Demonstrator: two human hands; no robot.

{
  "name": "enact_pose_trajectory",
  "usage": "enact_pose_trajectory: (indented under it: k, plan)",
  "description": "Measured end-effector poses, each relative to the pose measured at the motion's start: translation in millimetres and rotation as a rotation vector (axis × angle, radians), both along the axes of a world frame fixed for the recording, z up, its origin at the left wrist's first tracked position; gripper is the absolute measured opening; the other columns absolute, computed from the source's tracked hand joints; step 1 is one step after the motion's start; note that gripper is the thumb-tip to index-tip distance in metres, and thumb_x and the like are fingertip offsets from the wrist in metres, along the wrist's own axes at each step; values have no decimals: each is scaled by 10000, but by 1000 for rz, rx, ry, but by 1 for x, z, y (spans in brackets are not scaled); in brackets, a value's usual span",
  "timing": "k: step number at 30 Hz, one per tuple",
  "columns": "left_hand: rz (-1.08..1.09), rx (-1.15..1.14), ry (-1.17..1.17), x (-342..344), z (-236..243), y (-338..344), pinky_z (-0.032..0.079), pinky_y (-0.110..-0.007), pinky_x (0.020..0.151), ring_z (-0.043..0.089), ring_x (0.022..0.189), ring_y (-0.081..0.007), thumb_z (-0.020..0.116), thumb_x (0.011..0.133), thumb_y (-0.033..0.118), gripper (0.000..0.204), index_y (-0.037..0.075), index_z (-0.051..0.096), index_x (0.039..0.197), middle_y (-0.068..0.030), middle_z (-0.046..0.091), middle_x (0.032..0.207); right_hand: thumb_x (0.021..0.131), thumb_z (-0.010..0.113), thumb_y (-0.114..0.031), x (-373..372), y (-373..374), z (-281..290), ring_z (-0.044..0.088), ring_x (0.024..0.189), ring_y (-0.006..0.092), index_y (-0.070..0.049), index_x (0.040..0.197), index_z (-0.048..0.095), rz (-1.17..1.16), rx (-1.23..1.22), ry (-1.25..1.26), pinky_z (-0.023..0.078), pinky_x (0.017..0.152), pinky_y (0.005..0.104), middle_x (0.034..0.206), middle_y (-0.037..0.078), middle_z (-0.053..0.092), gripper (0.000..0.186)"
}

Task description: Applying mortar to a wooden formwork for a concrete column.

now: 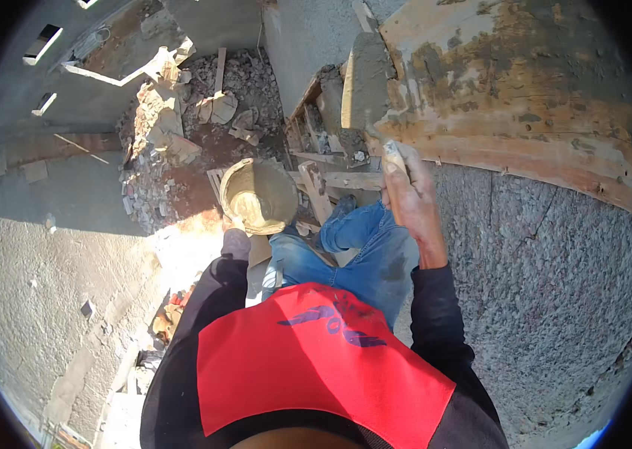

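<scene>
The left hand (233, 224) grips the near-left rim of a round, tan, mortar-smeared bucket (283, 188), which is held up with its mouth toward the viewer, sunlight falling on part of its inside; the thumb side shows at the rim, but whether the other fingers are spread or pressed together beneath cannot be told. The right hand (409, 187) has its fingers curled close together around the pale handle of a long, flat trowel coated in grey mortar (366, 86). The trowel's blade points away from the person, beside the left edge of a large, mortar-stained brown wooden panel (525, 90); contact between them cannot be told. Beyond the bucket lies a heap of broken grey-and-brown rubble (170, 168).
</scene>
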State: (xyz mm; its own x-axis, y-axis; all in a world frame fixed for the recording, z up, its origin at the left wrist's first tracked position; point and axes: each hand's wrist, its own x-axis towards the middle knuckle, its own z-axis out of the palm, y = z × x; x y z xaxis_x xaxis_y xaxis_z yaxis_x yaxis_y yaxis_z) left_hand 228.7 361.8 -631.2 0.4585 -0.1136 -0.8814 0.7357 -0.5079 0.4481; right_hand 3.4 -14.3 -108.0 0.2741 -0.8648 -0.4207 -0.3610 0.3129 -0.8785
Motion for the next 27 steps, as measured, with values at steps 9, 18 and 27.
enact_pose_trajectory:
  k: [9,18,27]
  plan:
    - [306,120,-24,-29,115,-17,498,-411,401,617,625,-282,490,864,17,354,176,493,1180,-151,600,955,867,575,-369,-15,21,-302,604,934,404,-72,1066,600,78,37,579,467,795,447,943,213,646,358]
    - [388,171,-209,-34,107,44,569,-340,697,647,838,-232,452,856,-20,398,93,486,1236,-119,619,1050,854,580,-366,-31,-43,-337,609,908,393,-57,990,620,-75,194,559,469,787,454,901,194,656,340]
    - [148,76,-111,-20,76,21,509,-323,469,600,618,-202,461,858,-41,370,63,477,1212,-98,591,881,872,575,-316,-10,-52,-355,640,693,316,-59,969,618,43,-469,595,502,648,421,761,156,647,278]
